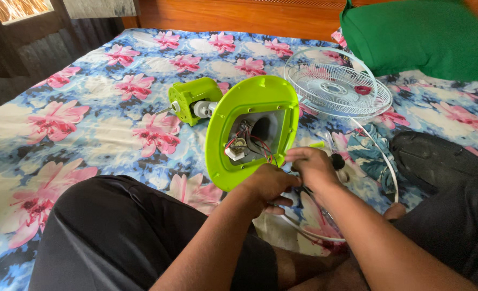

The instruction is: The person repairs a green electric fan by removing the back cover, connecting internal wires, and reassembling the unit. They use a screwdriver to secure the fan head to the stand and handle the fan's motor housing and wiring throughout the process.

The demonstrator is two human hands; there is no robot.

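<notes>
On the floral bedsheet (88, 129) | green fan base (250, 129) upturned, wiring (248, 144) exposed | left hand (268, 183) steadies its rim | right hand (312, 164) grips black-handled screwdriver (337, 160) | white grille (333, 83) already detached; reassembly outstanding.

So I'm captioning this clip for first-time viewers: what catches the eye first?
The lime-green fan base, tipped up at centre with its wiring exposed. Both hands work at its lower right edge: the left hand by the rim, the right hand gripping a black-handled tool. Behind lie the white fan grille and a green pillow.
</notes>
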